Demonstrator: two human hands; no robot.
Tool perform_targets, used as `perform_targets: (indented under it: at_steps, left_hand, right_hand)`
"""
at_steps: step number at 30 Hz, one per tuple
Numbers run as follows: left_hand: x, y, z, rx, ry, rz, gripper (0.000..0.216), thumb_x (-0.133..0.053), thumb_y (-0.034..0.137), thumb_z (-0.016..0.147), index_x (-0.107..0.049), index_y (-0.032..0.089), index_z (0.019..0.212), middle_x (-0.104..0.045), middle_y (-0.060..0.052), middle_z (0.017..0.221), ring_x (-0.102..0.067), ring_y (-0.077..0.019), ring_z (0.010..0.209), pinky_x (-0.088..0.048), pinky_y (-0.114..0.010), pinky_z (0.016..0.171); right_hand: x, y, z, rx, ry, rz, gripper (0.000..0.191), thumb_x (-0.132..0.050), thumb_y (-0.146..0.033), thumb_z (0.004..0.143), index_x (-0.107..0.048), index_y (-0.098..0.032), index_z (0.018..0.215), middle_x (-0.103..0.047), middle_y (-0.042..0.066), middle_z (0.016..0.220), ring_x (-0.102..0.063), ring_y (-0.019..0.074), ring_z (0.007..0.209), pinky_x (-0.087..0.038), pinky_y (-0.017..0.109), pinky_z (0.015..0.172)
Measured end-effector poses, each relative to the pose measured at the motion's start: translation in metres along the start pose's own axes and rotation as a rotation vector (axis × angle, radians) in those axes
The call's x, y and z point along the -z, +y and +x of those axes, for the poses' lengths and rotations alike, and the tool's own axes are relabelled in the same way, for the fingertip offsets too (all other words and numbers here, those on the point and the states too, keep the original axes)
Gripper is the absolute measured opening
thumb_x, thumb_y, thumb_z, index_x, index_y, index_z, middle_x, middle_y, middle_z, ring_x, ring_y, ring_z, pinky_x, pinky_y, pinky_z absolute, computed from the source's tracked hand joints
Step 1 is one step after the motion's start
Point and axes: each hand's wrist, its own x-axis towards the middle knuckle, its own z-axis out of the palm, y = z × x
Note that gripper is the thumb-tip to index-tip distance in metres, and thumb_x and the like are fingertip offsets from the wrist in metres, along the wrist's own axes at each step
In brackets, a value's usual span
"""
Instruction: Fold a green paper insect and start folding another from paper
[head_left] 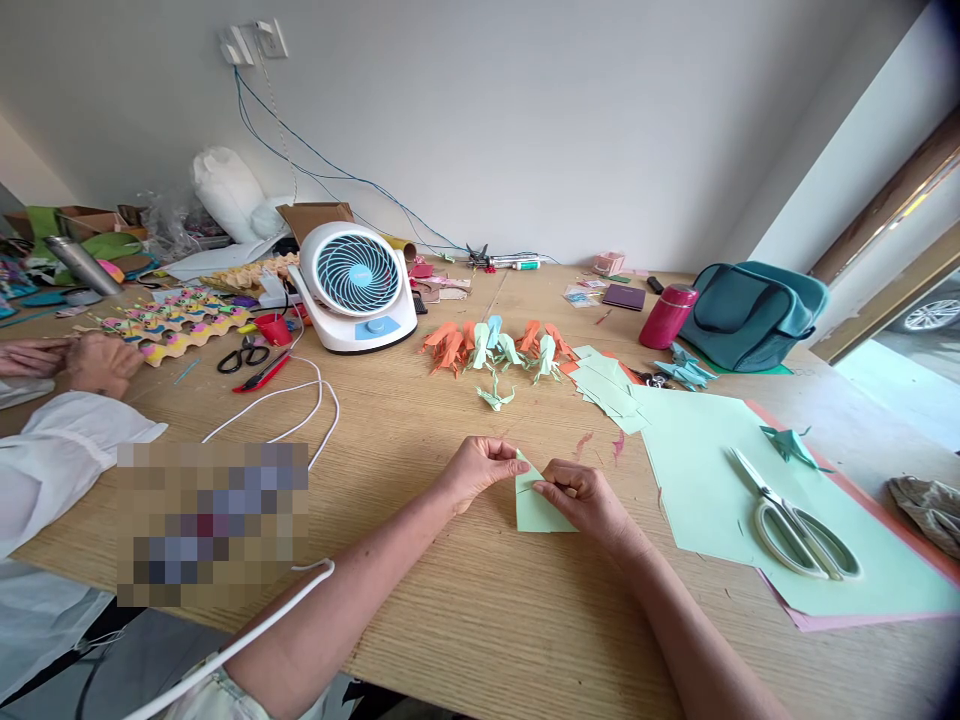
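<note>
Between my hands is a small piece of light green paper (536, 515), folded into a triangle-like shape. My left hand (484, 470) pinches its upper left corner between thumb and fingers. On its right slanting edge, my right hand (585, 495) grips it with the thumb on top and the fingers curled. Just beyond stands a small folded green paper figure (496, 394). Farther back, several orange paper figures (448, 348) and pale green paper figures (480, 346) sit in a cluster. Cut green paper pieces (607, 385) lie in a loose stack to their right.
Large scissors (795, 520) rest on big green sheets (697, 450) at right. Behind them are a red flask (667, 316) and a teal bag (750, 315). A white fan (356, 285) stands back left, near a white cable (319, 400). Another person's hands (105, 362) are at far left.
</note>
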Motion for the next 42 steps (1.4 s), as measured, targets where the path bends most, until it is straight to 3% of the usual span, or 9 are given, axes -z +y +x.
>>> perform_targets:
  at_steps: [18, 27, 42]
  left_hand:
    - [0.0011, 0.0031, -0.0005, 0.006, 0.018, 0.015, 0.044, -0.095, 0.044, 0.041, -0.072, 0.013, 0.063, -0.067, -0.001, 0.062, -0.054, -0.0117, 0.061, -0.040, -0.026, 0.066]
    - [-0.0004, 0.0051, -0.0015, -0.016, 0.059, 0.007, 0.047, -0.095, 0.046, 0.039, -0.068, 0.013, 0.059, -0.062, 0.002, 0.058, -0.049, -0.0099, 0.060, -0.038, -0.025, 0.066]
    - [0.0004, 0.0010, -0.0007, -0.009, 0.025, -0.057, 0.050, -0.086, 0.055, 0.056, -0.055, 0.015, 0.060, -0.045, 0.006, 0.055, -0.036, -0.0060, 0.053, -0.024, -0.022, 0.053]
  right_hand:
    - [-0.0002, -0.0019, -0.0001, 0.013, -0.001, -0.002, 0.053, -0.049, -0.059, 0.095, -0.054, -0.018, 0.061, -0.048, 0.000, 0.065, -0.039, 0.0114, 0.057, -0.031, 0.026, 0.052]
    - [0.0000, -0.0001, -0.0001, 0.027, -0.027, -0.004, 0.053, -0.048, -0.058, 0.096, -0.047, -0.019, 0.060, -0.046, -0.001, 0.065, -0.039, 0.0117, 0.058, -0.031, 0.026, 0.053]
    - [-0.0017, -0.0005, 0.0002, 0.022, -0.041, -0.005, 0.053, -0.049, -0.056, 0.096, -0.047, -0.019, 0.059, -0.047, 0.000, 0.066, -0.040, 0.0114, 0.058, -0.032, 0.026, 0.053]
